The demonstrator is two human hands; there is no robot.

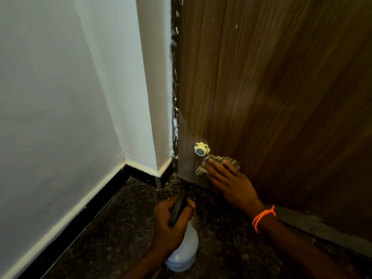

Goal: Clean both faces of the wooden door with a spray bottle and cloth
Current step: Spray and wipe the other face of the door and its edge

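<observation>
My right hand (231, 182) presses the cloth (219, 163) flat, fingers spread, low on the door (281, 87) under the doorstop (201, 149); left hand (171, 224) grips the spray bottle (184, 252).

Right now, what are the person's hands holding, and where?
The left hand grips the spray bottle at its neck and trigger. The right hand presses the cloth flat against the door.
</observation>
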